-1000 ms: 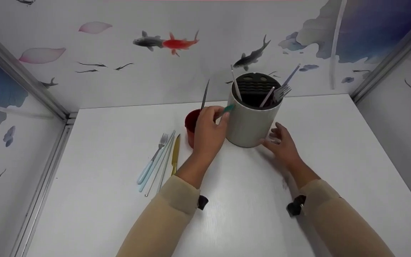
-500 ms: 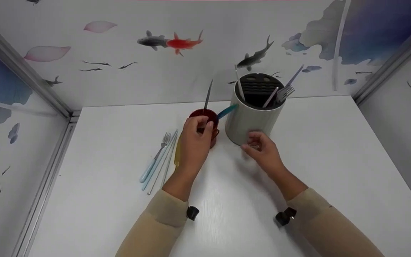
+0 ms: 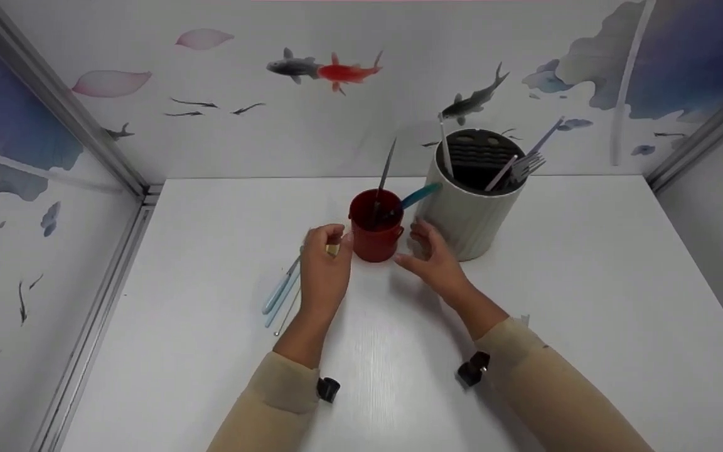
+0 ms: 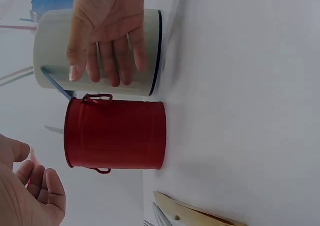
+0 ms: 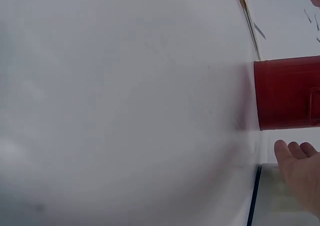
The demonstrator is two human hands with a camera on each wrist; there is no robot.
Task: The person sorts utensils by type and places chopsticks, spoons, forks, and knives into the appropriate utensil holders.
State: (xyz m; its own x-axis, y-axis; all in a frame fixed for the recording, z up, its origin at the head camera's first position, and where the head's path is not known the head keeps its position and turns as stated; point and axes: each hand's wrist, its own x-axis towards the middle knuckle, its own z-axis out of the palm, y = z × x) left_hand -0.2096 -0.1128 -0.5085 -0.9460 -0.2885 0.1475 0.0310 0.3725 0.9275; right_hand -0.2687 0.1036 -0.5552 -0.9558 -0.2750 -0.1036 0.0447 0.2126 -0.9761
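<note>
A small red bucket (image 3: 375,245) with side handles stands between my two hands. In it lean a teal-handled utensil (image 3: 421,196) and a thin pointed utensil (image 3: 388,166). My left hand (image 3: 326,273) is at the bucket's left side, fingers loosely bent and holding nothing. On the other side my right hand (image 3: 440,263) is spread, its fingertips close to the bucket wall; in the left wrist view that palm (image 4: 112,20) faces the camera, holding nothing. Right behind it stands a tall grey-white utensil holder (image 3: 471,223) with a black insert, a fork (image 3: 528,166) and several handles sticking out.
Left of my left hand lie light-blue-handled cutlery (image 3: 278,292) and thin sticks, partly covered by the hand. A gold knife (image 4: 187,213) lies there too. All stand or lie on a white table (image 3: 374,389) with printed wall panels (image 3: 311,138) behind and beside it.
My left hand has let go of the teal utensil, now leaning in the bucket, and moved to the bucket's left side. My right hand has moved left from the grey holder toward the bucket.
</note>
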